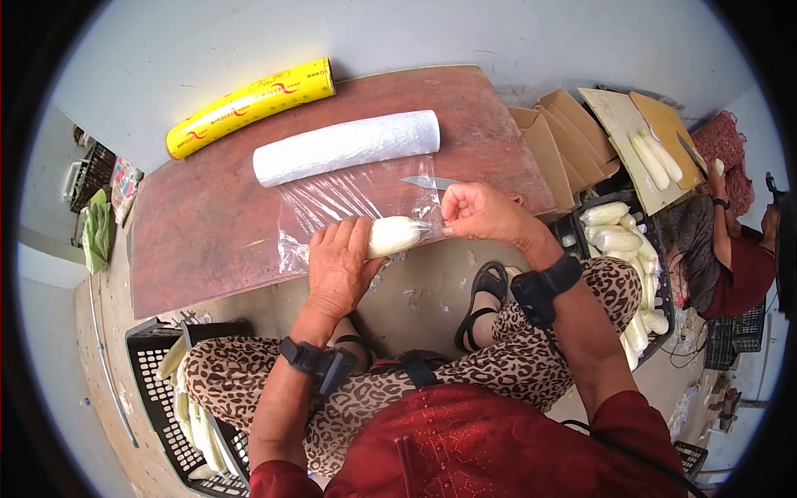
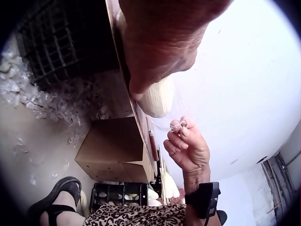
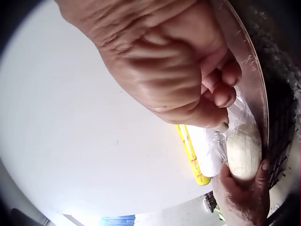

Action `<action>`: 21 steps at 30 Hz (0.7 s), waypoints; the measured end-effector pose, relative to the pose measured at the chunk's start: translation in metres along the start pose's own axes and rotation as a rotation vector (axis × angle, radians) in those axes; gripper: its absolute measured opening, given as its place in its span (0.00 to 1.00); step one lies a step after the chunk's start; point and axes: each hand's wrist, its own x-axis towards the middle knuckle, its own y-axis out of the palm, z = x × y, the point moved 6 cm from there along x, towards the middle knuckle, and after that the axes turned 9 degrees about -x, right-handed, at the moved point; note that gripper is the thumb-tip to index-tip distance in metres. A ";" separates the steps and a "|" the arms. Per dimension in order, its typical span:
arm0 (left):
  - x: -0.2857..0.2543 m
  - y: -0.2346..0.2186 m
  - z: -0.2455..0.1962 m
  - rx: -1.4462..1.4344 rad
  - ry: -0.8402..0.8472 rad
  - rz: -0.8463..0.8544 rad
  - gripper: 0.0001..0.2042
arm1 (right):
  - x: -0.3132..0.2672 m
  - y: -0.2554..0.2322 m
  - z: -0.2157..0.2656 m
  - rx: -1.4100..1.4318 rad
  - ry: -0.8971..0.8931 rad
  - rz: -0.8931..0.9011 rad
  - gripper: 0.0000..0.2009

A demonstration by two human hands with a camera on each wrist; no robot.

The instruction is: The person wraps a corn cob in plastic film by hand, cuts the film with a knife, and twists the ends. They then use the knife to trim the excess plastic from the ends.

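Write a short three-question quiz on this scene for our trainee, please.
1. The pale, oblong vegetable is gripped by: a) both hands; b) the left hand; c) neither hand.
2. True or false: the printed yellow tube lies farther from the person than the thick white roll.
3. What do the thumb and fingers of the right hand pinch?
Key: 1. b; 2. true; 3. the clear, bunched plastic film.

Film roll (image 1: 347, 148) behind the hands (image 1: 340, 257)
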 end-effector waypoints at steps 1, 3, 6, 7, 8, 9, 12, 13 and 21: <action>0.000 0.000 0.000 -0.002 -0.002 0.002 0.33 | -0.001 0.002 0.003 -0.014 -0.041 -0.018 0.10; 0.000 0.000 -0.001 -0.006 -0.004 -0.001 0.32 | -0.004 0.007 0.011 -0.074 -0.076 -0.064 0.12; 0.000 0.000 -0.001 -0.012 -0.006 -0.010 0.31 | -0.006 0.015 0.027 -0.227 -0.109 -0.158 0.12; 0.000 0.000 -0.001 -0.014 -0.009 -0.009 0.31 | -0.004 0.017 0.027 -0.289 -0.154 -0.198 0.11; 0.000 0.000 -0.002 -0.016 -0.012 -0.008 0.31 | -0.002 0.018 0.026 -0.350 -0.200 -0.237 0.11; 0.000 -0.001 -0.003 -0.007 0.005 -0.034 0.30 | 0.001 0.019 0.018 -0.308 -0.181 -0.249 0.09; 0.000 0.000 -0.003 -0.001 0.008 -0.068 0.29 | 0.009 0.015 0.001 -0.181 -0.119 -0.287 0.06; 0.001 0.001 -0.002 -0.011 -0.024 -0.050 0.29 | 0.010 0.013 0.000 -0.138 -0.094 -0.303 0.05; 0.006 0.001 -0.008 -0.013 -0.092 -0.014 0.25 | 0.010 0.009 -0.003 0.018 0.013 -0.317 0.05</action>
